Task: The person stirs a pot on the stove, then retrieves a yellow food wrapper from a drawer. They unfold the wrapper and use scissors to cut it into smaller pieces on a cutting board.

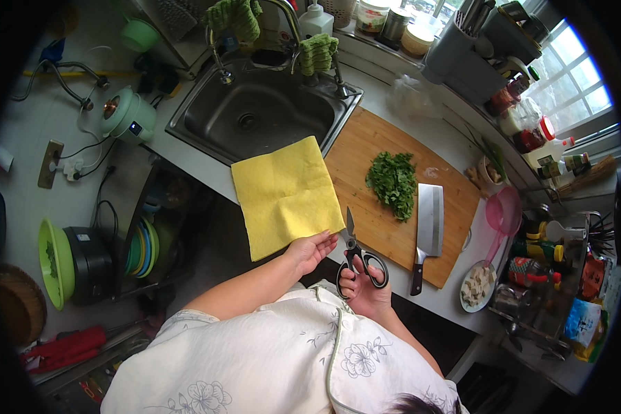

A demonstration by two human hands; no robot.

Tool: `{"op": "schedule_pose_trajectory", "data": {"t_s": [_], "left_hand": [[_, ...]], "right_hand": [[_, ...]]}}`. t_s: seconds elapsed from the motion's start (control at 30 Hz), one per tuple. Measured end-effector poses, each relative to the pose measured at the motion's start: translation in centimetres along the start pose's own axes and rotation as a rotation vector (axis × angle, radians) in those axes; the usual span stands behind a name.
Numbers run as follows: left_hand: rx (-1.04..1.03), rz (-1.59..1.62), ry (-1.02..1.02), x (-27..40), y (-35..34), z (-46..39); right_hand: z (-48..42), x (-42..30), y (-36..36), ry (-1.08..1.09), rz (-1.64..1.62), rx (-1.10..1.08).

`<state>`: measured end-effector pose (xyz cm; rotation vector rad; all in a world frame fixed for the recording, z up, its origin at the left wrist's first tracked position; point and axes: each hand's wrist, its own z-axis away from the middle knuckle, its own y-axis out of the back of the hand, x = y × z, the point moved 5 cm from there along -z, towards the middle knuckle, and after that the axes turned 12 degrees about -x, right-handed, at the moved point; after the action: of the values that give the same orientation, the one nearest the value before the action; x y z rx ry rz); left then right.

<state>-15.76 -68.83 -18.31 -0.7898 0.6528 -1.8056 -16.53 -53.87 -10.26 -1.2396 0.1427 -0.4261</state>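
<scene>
A square yellow cleaning cloth (290,199) spreads over the counter's front edge and the sink's near rim. My left hand (313,252) pinches its near right corner between thumb and fingers. In my right hand (366,287) are black-handled kitchen scissors (351,240), with fingers through the handle loops. Their blades point away from me and lie close beside the cloth's corner. Chopped leafy greens (392,183) rest in a heap on the wooden cutting board (352,150). A cleaver (428,222) lies right of the greens, its black handle extending past the board's front edge.
Left of the board is a stainless steel sink (259,103) with green cloths (318,53) hung on its taps. A plate of pale cubes (477,287), a pink ladle (499,212) and a condiment rack (538,279) stand right. A green electric cooker (127,116) is at left.
</scene>
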Motion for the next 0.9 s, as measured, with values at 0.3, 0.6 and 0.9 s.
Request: {"op": "schedule_pose_trajectory", "data": {"t_s": [0.3,0.6,0.9], "left_hand": [[0.035,-0.050,-0.030,0.2,0.2,0.1],[0.001,-0.044,0.055,-0.3,0.5,0.7],[-0.006,-0.070,0.048,-0.3,0.3,1.2]], "right_hand": [[0.1,0.3,0.7,0.008,-0.063,-0.042],[-0.4,0.4,0.4,0.020,-0.116,0.018],[-1.6,0.5,1.3,0.071,-0.004,0.022]]}}
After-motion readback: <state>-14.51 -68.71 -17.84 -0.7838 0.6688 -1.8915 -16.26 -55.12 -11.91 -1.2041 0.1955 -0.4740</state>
